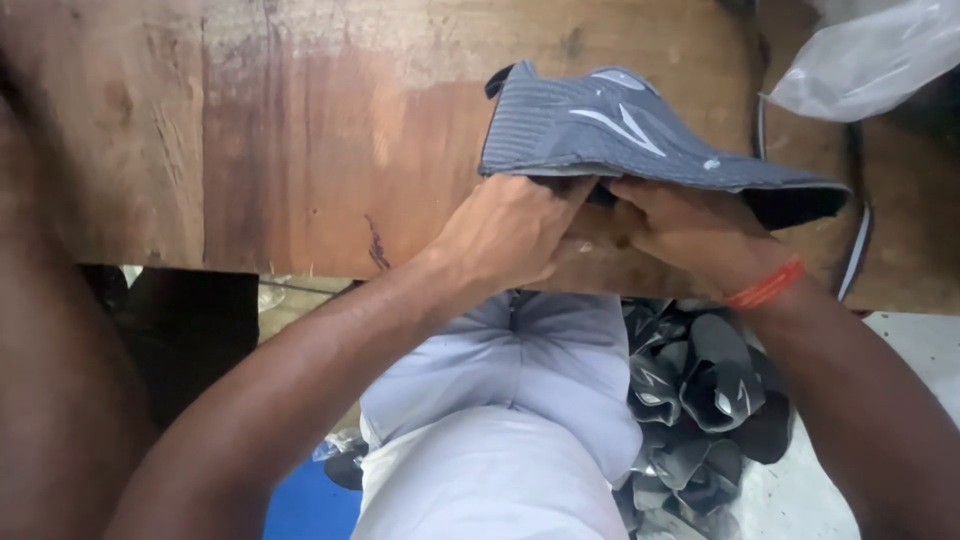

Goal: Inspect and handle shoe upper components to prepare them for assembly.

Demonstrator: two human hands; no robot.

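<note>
A grey knitted shoe upper (620,135) with pale stripes lies sideways over the edge of a wooden workbench (300,150). My left hand (505,235) grips its lower edge near the heel end, fingers curled into the opening. My right hand (685,230), with an orange thread band at the wrist, holds the same lower edge from underneath, toward the toe end. Both hands meet close together under the upper.
A heap of several more grey shoe uppers (700,400) lies on the floor at my right, below the bench. A clear plastic bag (870,55) sits at the top right. My legs in pale trousers (510,420) are below. A blue object (305,505) shows on the floor.
</note>
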